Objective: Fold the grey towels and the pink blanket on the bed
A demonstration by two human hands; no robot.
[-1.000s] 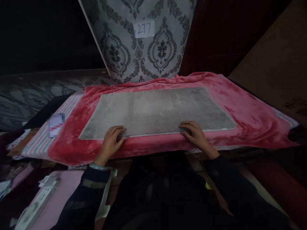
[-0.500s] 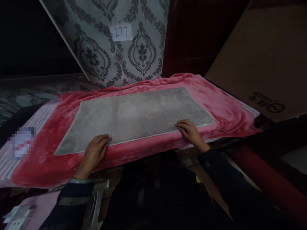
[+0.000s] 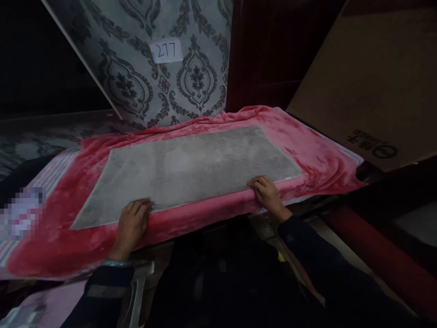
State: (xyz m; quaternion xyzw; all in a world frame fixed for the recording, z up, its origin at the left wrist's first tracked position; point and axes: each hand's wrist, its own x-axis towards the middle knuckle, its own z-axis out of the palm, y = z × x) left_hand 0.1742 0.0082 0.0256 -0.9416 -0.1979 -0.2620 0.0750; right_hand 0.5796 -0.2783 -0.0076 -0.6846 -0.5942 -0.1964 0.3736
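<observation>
A grey, towel-like cloth (image 3: 191, 166) with a pale edge lies spread flat on a pink-red plush blanket (image 3: 201, 207). At the cloth's near edge, left of the middle, my left hand (image 3: 132, 226) has its fingers curled together on the border. Farther right along the same edge, my right hand (image 3: 266, 193) pinches the border between thumb and fingers. The cloth under the fingertips of both hands is partly hidden. Slight creases show near the right hand.
Patterned wallpaper (image 3: 162, 95) with a paper marked 277 (image 3: 167, 50) rises behind. A large cardboard box (image 3: 375, 82) leans in at the right. A striped cloth (image 3: 59, 171) shows under the blanket at left. Below my left forearm is a pale chair-like frame (image 3: 138, 291).
The camera view has shifted slightly, so everything appears a little farther left. Both hands stay at the cloth's near edge, and the cloth lies much as before.
</observation>
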